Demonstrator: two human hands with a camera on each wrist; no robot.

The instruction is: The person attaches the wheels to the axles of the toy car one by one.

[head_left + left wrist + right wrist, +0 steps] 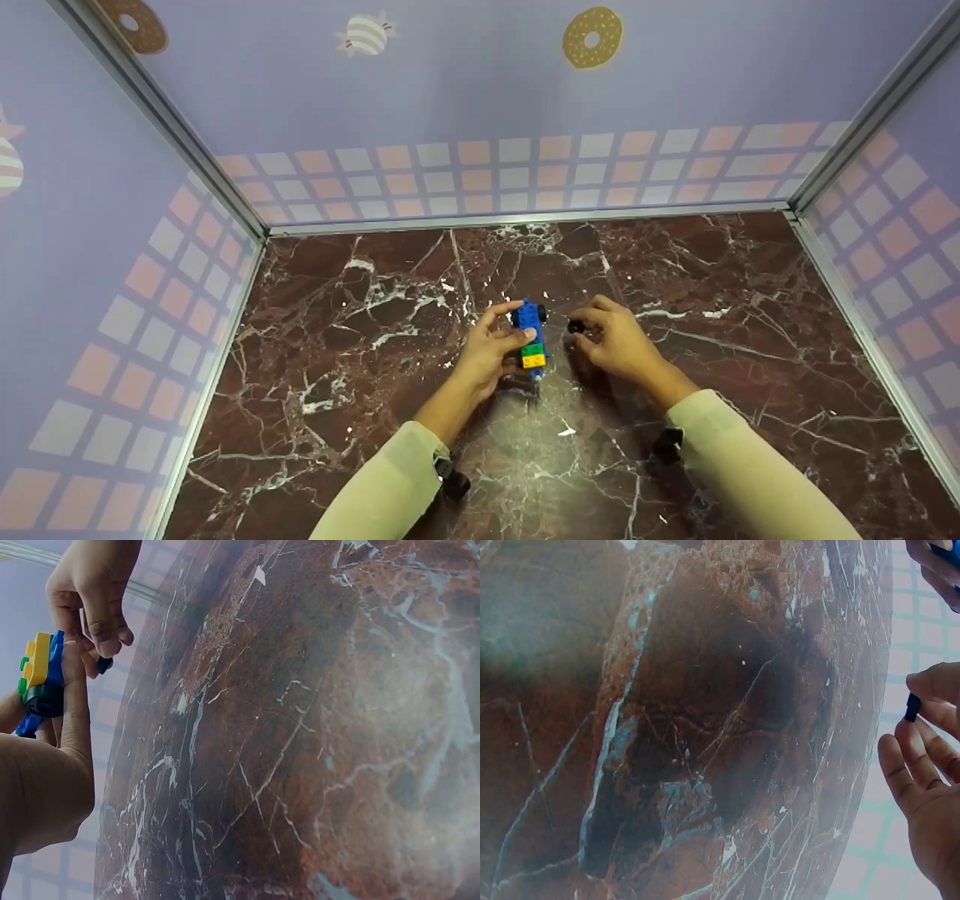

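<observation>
My left hand (486,351) grips a toy car (532,319) built of blocks, thumb on top and fingers along its side. The car has a long blue base, with a green block (532,349) and a yellow block (533,361) at the end nearer me. Black wheels (541,313) show at its far end; in the left wrist view another black wheel (45,700) sits below the yellow block. To the right of the car, my right hand (622,341) pinches a small black wheel (576,326) between thumb and fingers. A gap separates this wheel from the car.
Both hands are over a dark red marbled tabletop (360,390) with white veins. Patterned panels (480,90) in metal frames enclose it at the back and both sides. A black wrist device (452,480) is strapped at the left sleeve, another device (667,446) at the right.
</observation>
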